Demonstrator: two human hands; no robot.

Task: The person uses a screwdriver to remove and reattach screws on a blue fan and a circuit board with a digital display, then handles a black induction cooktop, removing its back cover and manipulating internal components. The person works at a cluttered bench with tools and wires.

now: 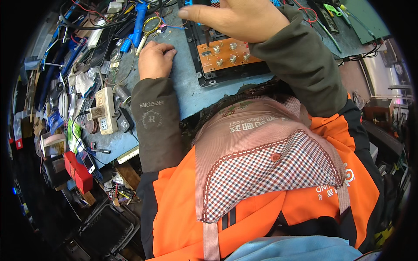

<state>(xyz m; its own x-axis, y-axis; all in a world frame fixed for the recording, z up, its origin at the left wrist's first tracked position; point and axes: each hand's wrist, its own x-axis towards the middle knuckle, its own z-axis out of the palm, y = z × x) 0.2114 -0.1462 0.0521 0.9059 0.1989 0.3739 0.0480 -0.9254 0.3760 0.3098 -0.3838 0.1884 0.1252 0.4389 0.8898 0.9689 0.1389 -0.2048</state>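
While my right hand [237, 19] hangs over the far part of the orange circuit board [225, 53], its thumb stretches out to the left, apart from the fingers. Those fingers run out of sight at the upper edge, so I cannot tell whether they are clamped on anything. Under the thumb, a dark pointed shaft [207, 37] slants down to the upper left part of the board; its upper end is hidden, and I cannot make out whether its tip touches the surface.

The board carries several round silver knobs and lies in a black frame [230, 75] on the blue bench top [188, 96], straight ahead of me.

To the left of that frame and apart from it, my left hand [156, 61] rests on the bench, back upward, fingers curled under and thumb close beside them. I cannot see whether anything is inside the curl. Just beyond it lie a blue tool [138, 25] and a yellow ring [152, 25].

Farther to the left, among cables and clutter, I have a whitish power strip [104, 111] and, nearer me, a red box [78, 172]. A pink apron [248, 126] with a checked pocket covers my front.
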